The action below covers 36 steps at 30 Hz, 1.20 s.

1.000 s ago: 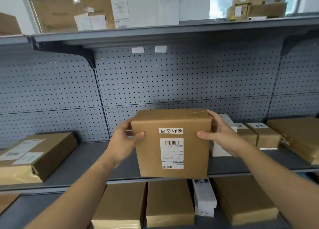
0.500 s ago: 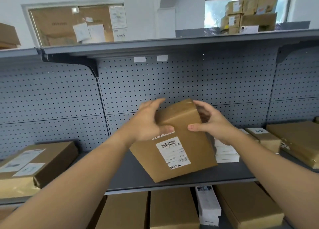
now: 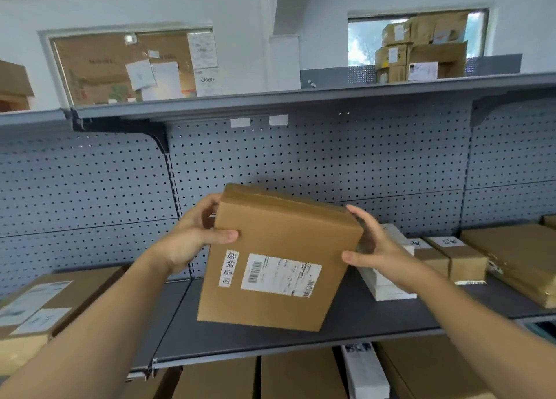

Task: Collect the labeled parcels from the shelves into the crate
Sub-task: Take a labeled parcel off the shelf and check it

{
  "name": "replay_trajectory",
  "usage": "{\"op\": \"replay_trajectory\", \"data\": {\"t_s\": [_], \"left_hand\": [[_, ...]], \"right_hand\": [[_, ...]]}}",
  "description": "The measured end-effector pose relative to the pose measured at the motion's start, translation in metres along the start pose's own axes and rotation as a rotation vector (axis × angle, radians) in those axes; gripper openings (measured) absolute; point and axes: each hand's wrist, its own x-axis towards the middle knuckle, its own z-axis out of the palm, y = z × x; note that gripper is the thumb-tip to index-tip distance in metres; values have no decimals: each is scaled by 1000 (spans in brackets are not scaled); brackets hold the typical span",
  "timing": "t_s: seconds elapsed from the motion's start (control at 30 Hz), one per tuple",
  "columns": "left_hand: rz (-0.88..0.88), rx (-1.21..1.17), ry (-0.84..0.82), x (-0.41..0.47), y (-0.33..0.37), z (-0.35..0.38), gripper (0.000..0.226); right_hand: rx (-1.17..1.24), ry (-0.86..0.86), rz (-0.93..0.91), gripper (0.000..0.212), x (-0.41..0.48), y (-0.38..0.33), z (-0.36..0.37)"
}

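Parcel: a brown cardboard parcel (image 3: 279,257) is held in front of the middle shelf (image 3: 376,317), tipped to one side with its lower corner over the shelf board; I cannot tell whether that corner touches the board.
Change: a second ago it stood square with its front to the camera. Since then it has been turned in the hands, so the shipping label (image 3: 281,275) now runs slantwise and the small printed strip (image 3: 228,267) beside it reads sideways.
Left grip: the left grip (image 3: 192,239) is clamped on the parcel's upper left corner, thumb across the front face and fingers wrapped behind (half a second ago this hand lay over the top of the box).
Right grip: the right grip (image 3: 379,248) is closed on the right edge, thumb on the front and fingers spread up the side behind it.
Meaning: the turning looks like a check of the label. With the label confirmed and both hands on, this parcel seems ready to come away from the shelf.
Crate: not in view, so the carry and the drop are not yet done.
Neighbours: a white carton (image 3: 388,287) lies just right of the parcel, small brown boxes (image 3: 463,260) lie beyond it, and a flat labeled box (image 3: 45,305) sits well off to the left.
Remaining: several parcels on this shelf and the one below are not yet collected.
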Motion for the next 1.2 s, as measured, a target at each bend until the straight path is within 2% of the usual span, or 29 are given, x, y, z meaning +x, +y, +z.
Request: {"op": "replay_trajectory", "data": {"t_s": [0.1, 0.23, 0.33, 0.43, 0.53, 0.67, 0.77, 0.83, 0.93, 1.0, 1.13, 1.2], "left_hand": [[-31, -102, -16, -10, -17, 6, 103], [-79, -153, -3, -17, -24, 6, 112], [-7, 101, 3, -18, -1, -1, 107], [5, 478, -155, -7, 29, 8, 96], [-82, 595, -290, 2, 37, 29, 89], [-42, 306, -178, -4, 16, 40, 75], [-39, 131, -63, -13, -7, 41, 73], [-52, 1, 19, -18, -22, 41, 75], [-59, -201, 113, -24, -40, 41, 79], [-67, -299, 159, -26, -49, 45, 78], [-104, -436, 220, -29, -63, 59, 66], [-114, -472, 233, -31, -67, 67, 63]], "right_hand": [[137, 18, -12, 86, 5, 2, 9], [159, 45, -36, 80, 14, -20, 10], [62, -16, -56, 84, 21, -41, -3], [-86, -111, -45, 90, 34, -64, -10], [-189, -179, -61, 96, 48, -83, -6], [-227, -90, -81, 100, 50, -90, 2], [-311, 116, -114, 98, 40, -76, -1], [-268, 271, -102, 90, 28, -58, -6], [-140, 397, -51, 83, 7, -28, -5], [-25, 414, -5, 85, -4, -11, 1], [210, 246, 77, 82, -20, 8, 24], [282, 255, 85, 78, -24, 11, 33]]}}
